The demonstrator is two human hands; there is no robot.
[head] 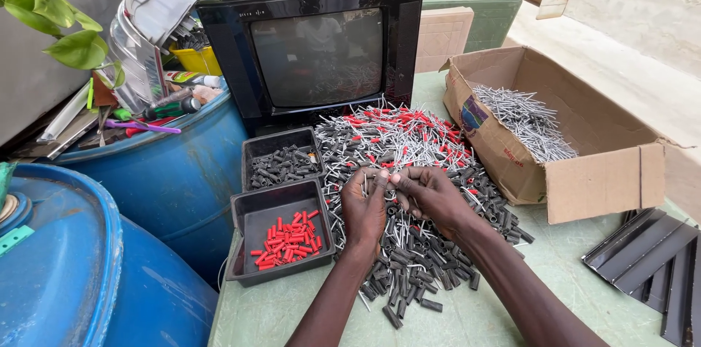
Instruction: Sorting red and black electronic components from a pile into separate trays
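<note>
Green table [511,303]: trays [244,226] hold red, black sleeves [287,239].

We get one view only, head-worn, looking down and forward over a green table [511,318] from the person's own seat. Both forearms enter from the bottom edge, so we sit close: the left hand [365,208] and right hand [431,197] land just below frame centre. The lens faces an old television [314,55] at top centre (wide angle, edges bend a bit). Blue drums [73,259] fill the lower left, a cardboard box [584,172] the right.
</note>
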